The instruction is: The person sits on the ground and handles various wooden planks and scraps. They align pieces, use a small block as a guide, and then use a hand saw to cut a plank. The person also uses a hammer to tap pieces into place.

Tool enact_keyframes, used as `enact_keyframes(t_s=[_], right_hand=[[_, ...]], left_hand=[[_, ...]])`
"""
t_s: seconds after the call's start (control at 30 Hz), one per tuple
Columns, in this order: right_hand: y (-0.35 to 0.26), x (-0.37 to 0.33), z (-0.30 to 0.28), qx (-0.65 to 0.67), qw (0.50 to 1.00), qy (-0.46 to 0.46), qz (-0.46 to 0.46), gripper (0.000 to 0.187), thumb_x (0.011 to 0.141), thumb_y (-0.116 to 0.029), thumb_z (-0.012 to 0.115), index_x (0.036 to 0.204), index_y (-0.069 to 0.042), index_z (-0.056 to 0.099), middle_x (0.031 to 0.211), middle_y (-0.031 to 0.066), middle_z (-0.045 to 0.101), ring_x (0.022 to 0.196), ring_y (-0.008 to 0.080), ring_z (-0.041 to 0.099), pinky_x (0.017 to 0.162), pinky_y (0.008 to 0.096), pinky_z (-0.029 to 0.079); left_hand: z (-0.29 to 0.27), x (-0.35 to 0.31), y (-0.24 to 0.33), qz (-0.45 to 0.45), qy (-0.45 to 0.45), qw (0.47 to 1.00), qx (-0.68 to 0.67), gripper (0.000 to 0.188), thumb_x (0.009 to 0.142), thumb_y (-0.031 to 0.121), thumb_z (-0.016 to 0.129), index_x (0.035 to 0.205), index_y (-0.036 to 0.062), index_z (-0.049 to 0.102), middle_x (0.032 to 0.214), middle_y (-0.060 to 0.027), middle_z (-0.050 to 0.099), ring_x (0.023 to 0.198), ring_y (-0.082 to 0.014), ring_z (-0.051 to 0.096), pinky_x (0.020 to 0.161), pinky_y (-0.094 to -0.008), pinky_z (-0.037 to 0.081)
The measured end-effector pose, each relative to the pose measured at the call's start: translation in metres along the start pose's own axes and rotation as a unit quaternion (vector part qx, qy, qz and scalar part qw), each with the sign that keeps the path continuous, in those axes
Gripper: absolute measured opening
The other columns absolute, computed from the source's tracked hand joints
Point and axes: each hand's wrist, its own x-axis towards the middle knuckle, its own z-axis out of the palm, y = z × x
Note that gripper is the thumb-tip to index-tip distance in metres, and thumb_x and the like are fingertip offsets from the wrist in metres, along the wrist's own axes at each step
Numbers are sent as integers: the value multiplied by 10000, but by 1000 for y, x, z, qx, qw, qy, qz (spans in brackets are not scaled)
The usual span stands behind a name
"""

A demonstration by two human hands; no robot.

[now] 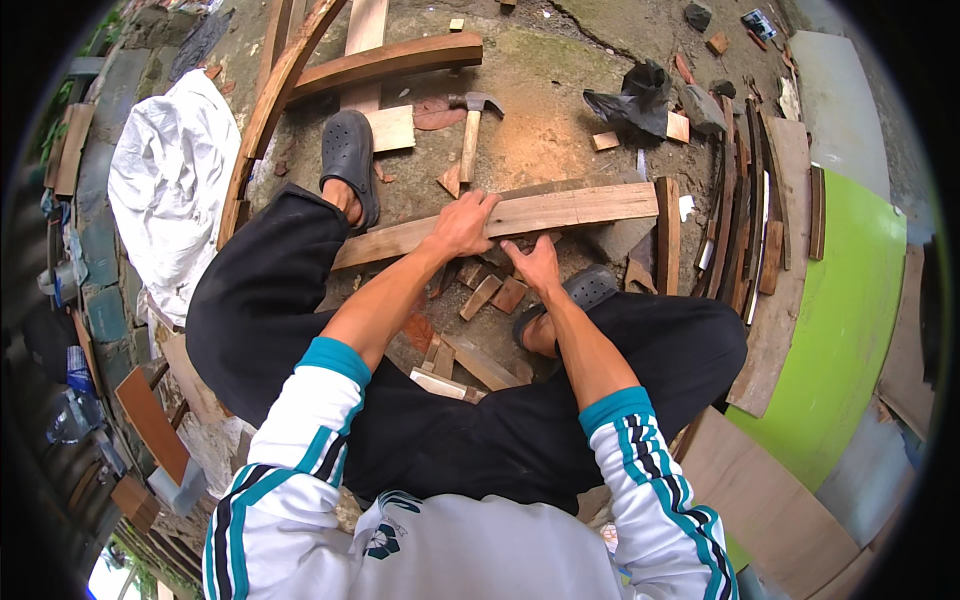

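Watching through the head camera, I see both hands at the pale wooden plank point(590, 207), which slants across the space in front of the crouching body, its left end near the left shin and its right end just beside a short brown board point(667, 235). My view puts the left hand point(463, 224) closed over the plank, fingers bent across its top. The right hand point(533, 263) is just beside it at the near edge, thumb and forefinger spread narrowly against the wood; I cannot tell whether it grips, since its other fingers are hidden. Below the plank I make out small wood offcuts point(482, 298) on the ground, between the dark clogs point(348, 160). Beyond it lies a claw hammer point(469, 148), handle toward the body. I also see curved timber point(390, 66) farther off, a white sack point(170, 185) at left and a lime-green panel point(835, 320) at right.
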Motion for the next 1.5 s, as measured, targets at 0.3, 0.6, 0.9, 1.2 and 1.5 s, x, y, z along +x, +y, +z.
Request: enact_keyframes(t_s=[0.3, 0.6, 0.9, 1.2, 1.5], right_hand=[[-2, 15, -3, 49, 995, -86, -32, 784, 707, -299, 909, 1333, 29, 570, 1338, 234, 624, 1278, 361, 564, 1061, 423, 446], [-18, 8, -17, -207, 967, -73, -133, 906, 671, -270, 883, 1417, -37, 425, 1303, 244, 596, 1215, 420, 572, 1027, 469, 476], [-17, -16, -8, -167, 973, 78, -142, 856, 702, -412, 879, 1322, 30, 488, 1190, 224, 610, 1145, 403, 572, 970, 490, 474], [-42, -9, 13, -245, 963, 104, 39, 891, 762, -585, 807, 1331, 27, 496, 1224, 230, 615, 1204, 405, 551, 1013, 498, 434], [3, 4, -29, -425, 891, 88, -133, 652, 890, -400, 635, 1413, -22, 550, 1356, 239, 570, 1272, 418, 471, 1079, 582, 325]], left_hand=[[4, 0, -13, 8, -2, 999, -50, 775, 678, 280, 880, 1346, 76, 545, 1180, -151, 606, 1162, -364, 587, 944, -481, 514], [-36, -1, -17, -16, 50, 998, -35, 815, 661, 301, 880, 1371, 100, 533, 1263, -140, 614, 1196, -361, 596, 987, -471, 507], [-56, -3, -3, -31, 103, 994, -13, 809, 643, 237, 852, 1378, 118, 536, 1235, -133, 619, 1187, -349, 599, 951, -474, 528], [-31, -6, 5, -41, 73, 996, 7, 805, 638, 246, 876, 1359, 106, 548, 1327, -138, 567, 1226, -368, 571, 980, -474, 526], [13, -10, 7, -17, 51, 999, 0, 771, 645, 127, 837, 1354, 115, 535, 1335, -128, 520, 1249, -370, 536, 975, -484, 533]])
